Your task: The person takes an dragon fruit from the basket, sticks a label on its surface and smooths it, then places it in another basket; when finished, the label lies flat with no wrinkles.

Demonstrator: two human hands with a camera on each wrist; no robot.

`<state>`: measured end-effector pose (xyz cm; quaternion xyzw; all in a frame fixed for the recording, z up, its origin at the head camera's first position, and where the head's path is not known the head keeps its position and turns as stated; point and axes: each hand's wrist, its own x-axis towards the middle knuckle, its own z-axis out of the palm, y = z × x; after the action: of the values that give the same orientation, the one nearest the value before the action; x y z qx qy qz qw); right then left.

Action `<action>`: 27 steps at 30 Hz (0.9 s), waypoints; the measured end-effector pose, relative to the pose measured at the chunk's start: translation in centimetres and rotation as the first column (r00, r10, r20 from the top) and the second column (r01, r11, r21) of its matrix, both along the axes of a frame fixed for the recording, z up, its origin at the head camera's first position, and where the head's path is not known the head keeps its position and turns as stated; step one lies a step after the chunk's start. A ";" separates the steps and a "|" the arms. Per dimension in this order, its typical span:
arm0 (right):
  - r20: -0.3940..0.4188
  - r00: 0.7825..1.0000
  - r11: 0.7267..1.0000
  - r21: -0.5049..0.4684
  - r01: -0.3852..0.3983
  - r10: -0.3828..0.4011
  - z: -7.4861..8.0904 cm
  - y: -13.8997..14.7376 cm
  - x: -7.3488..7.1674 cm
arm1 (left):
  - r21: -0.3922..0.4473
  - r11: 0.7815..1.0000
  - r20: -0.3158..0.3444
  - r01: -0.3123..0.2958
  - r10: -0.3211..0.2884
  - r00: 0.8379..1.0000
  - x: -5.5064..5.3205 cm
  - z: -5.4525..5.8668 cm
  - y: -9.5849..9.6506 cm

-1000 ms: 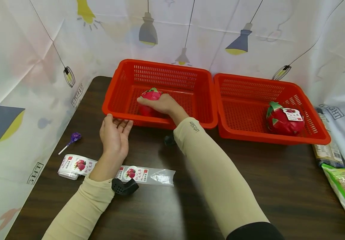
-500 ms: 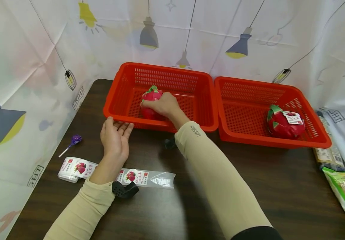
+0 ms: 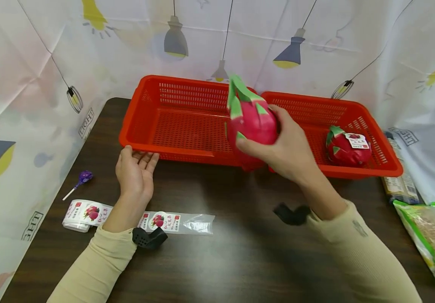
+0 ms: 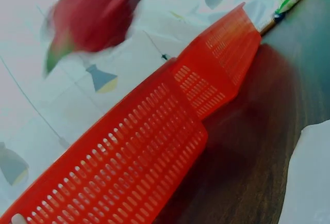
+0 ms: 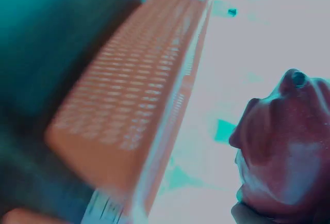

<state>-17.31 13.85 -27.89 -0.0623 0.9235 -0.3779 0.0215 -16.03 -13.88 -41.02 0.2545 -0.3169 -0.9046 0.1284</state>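
Observation:
My right hand [image 3: 291, 147] holds a pink dragon fruit [image 3: 253, 126] with green leaf tips, raised above the inner ends of two red baskets. Thumb and fingers go round its side; in the right wrist view its rounded end [image 5: 283, 152] fills the right edge. Palm up, my left hand [image 3: 134, 176] grips the front rim of the left basket [image 3: 179, 155] near its left corner. The right basket [image 3: 376, 172] contains another dragon fruit [image 3: 342, 152] that bears a white label [image 3: 357, 141]. In the left wrist view the lifted fruit [image 4: 98, 17] is blurred.
A roll of fruit stickers [image 3: 85, 212] lies under my left wrist, its strip [image 3: 198, 224] unrolled rightward. A purple lollipop [image 3: 84, 176] lies at the left. Beyond the right basket are a dark packet [image 3: 401, 183] and a green-edged bag [image 3: 431, 233]. A printed curtain [image 3: 123, 50] hangs behind.
My right hand has lifted the dragon fruit out of the left basket and carried it up and right. My left hand stays at the basket's rim.

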 end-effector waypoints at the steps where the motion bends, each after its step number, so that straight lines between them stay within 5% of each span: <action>1: -0.018 1.000 1.000 0.002 0.012 -0.012 -0.1 1.6 2.0 | 0.012 1.000 0.001 0.004 -0.004 1.000 0.0 0.1 0.1; 6: 0.015 0.997 0.996 0.028 0.079 -0.080 -2.5 7.9 11.1 | 0.057 0.998 0.022 0.016 -0.017 1.000 -0.2 0.4 0.2; 10: 0.196 0.975 0.994 0.050 0.095 -0.103 -5.1 9.7 14.9 | 0.076 0.997 0.030 -0.006 0.004 1.000 -0.1 0.7 0.1; 14: 0.308 0.945 0.992 0.099 0.080 -0.107 -7.4 9.5 15.0 | 0.090 0.996 0.034 -0.011 0.008 0.999 0.1 0.7 -0.1; 19: 0.217 0.973 0.974 0.223 0.032 -0.082 -9.1 8.9 12.9 | 0.103 0.995 0.032 0.001 -0.004 0.999 0.2 0.4 0.0; 27: 0.190 0.976 0.942 0.335 0.036 -0.105 -9.9 7.7 11.4 | 0.122 0.992 0.030 0.025 -0.029 0.999 0.2 0.4 -0.2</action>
<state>-5.91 21.55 -37.83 0.0149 0.9681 -0.2233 0.1131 -15.86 -14.04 -40.65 0.2718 -0.2667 -0.9197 0.0954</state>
